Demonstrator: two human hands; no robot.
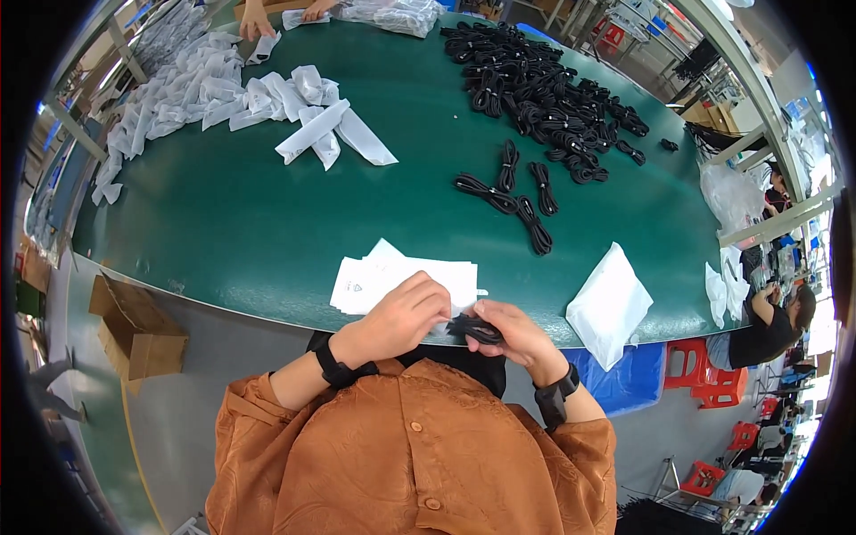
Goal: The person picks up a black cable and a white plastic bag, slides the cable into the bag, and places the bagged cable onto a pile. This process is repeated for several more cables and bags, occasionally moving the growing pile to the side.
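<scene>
At the table's near edge my right hand [517,332] grips a coiled black cable [479,330], its fingers wrapped round the bundle. My left hand [403,314] is closed in a pinch right beside the cable's left end. A pale, translucent bit of plastic bag [439,329] shows below these left fingers; most of it is hidden by the hand. Under and behind my left hand lies a stack of flat white bags [366,278]. Farther off, several coiled black cables [533,225] lie loose on the green table [267,232].
A large heap of black cables [544,89] covers the far right. Filled white bags [308,129] pile up at the far left, where another person's hand [257,20] reaches in. A white pouch [611,299] overhangs the edge at right. A cardboard box [143,334] stands on the floor.
</scene>
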